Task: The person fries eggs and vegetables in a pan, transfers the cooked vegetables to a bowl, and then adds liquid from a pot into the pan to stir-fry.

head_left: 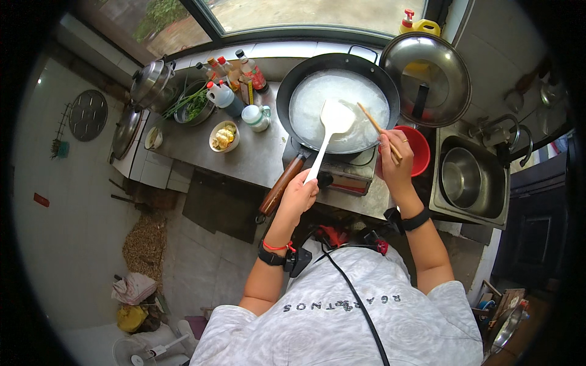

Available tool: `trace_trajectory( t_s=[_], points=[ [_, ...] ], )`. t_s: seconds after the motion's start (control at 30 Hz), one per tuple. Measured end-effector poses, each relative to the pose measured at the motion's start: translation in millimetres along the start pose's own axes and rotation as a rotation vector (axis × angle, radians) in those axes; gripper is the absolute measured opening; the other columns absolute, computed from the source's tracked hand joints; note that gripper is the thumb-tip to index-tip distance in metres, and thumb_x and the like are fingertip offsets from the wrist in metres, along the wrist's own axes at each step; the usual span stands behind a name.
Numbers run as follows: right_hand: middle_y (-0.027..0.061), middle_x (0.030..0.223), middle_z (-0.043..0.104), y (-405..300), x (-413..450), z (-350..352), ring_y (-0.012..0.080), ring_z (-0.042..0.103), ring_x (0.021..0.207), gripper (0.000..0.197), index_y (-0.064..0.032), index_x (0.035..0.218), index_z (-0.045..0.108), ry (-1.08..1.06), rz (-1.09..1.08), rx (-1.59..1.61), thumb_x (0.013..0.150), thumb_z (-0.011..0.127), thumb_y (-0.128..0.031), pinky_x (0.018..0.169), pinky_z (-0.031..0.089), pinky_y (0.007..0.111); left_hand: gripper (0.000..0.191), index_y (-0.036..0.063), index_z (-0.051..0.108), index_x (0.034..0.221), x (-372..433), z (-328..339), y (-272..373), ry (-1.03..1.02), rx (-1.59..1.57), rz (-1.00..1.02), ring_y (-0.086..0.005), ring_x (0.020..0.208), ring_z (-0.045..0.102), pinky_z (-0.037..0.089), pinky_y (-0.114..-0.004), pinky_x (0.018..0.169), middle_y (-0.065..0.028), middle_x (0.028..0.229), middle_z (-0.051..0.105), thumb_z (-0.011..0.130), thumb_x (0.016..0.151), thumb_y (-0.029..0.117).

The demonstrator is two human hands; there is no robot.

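Observation:
My left hand (pixel 300 194) grips the handle of a white spatula (pixel 338 118), whose broad head is over the wok near its middle. Chopsticks (pixel 373 121) are pinched in my right hand (pixel 396 155), and their tips reach into the wok's right half. The black wok (pixel 284 103) sits on a stove (pixel 350 183) and contains a whitish, cloudy liquid (pixel 316 87). Its wooden handle (pixel 284 185) points toward me, just left of my left hand. A red plastic bowl (pixel 419 153) stands behind my right hand, partly hidden by it.
A large metal lid (pixel 389 64) leans right of the wok, by a steel sink (pixel 492 196) with a metal basin (pixel 460 178). Leftward on the counter (pixel 183 142) are a small bowl of food (pixel 224 137), a lidded jar (pixel 256 118), sauce bottles (pixel 253 72) and a bowl of greens (pixel 194 107).

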State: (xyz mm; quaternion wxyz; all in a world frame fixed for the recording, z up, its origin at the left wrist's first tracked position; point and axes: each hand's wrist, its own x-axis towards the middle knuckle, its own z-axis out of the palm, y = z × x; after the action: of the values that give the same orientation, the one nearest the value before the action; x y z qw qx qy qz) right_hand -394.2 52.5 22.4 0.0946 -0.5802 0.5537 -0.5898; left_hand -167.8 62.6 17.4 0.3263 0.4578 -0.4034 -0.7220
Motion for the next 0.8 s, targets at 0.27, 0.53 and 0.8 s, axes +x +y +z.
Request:
trace_trajectory(
  t_s=[0.27, 0.53, 0.8],
  points=[
    [0.017, 0.08, 0.054, -25, -42, 14, 0.0308, 0.055, 0.068, 0.011, 0.0033, 0.088, 0.056, -0.196, -0.188, -0.038, 0.078, 0.053, -0.001, 0.058, 0.045, 0.034, 0.02, 0.0026, 0.047, 0.102, -5, -3, 0, -0.013, -0.047, -0.002, -0.0016, 0.039, 0.029, 0.021, -0.016, 0.034, 0.0031, 0.061, 0.041, 0.043, 0.085, 0.011],
    [0.0161, 0.081, 0.055, -17, -28, 13, 0.0318, 0.056, 0.07, 0.01, 0.0021, 0.087, 0.056, -0.251, -0.26, 0.005, 0.079, 0.054, -0.002, 0.06, 0.046, 0.033, 0.01, 0.0064, 0.046, 0.088, 0, -1, 9, -0.102, -0.119, -0.059, -0.0014, 0.038, 0.03, 0.021, -0.015, 0.034, 0.0031, 0.063, 0.04, 0.043, 0.087, 0.016],
    [0.0153, 0.081, 0.054, -9, -3, 11, 0.0313, 0.056, 0.07, 0.008, 0.002, 0.084, 0.056, -0.291, -0.106, 0.013, 0.08, 0.051, -0.004, 0.06, 0.045, 0.035, 0.009, 0.0072, 0.044, 0.083, 16, -2, 12, -0.132, -0.302, -0.16, -0.0015, 0.039, 0.03, 0.022, -0.015, 0.034, 0.0027, 0.063, 0.042, 0.044, 0.087, 0.015]
  ],
)
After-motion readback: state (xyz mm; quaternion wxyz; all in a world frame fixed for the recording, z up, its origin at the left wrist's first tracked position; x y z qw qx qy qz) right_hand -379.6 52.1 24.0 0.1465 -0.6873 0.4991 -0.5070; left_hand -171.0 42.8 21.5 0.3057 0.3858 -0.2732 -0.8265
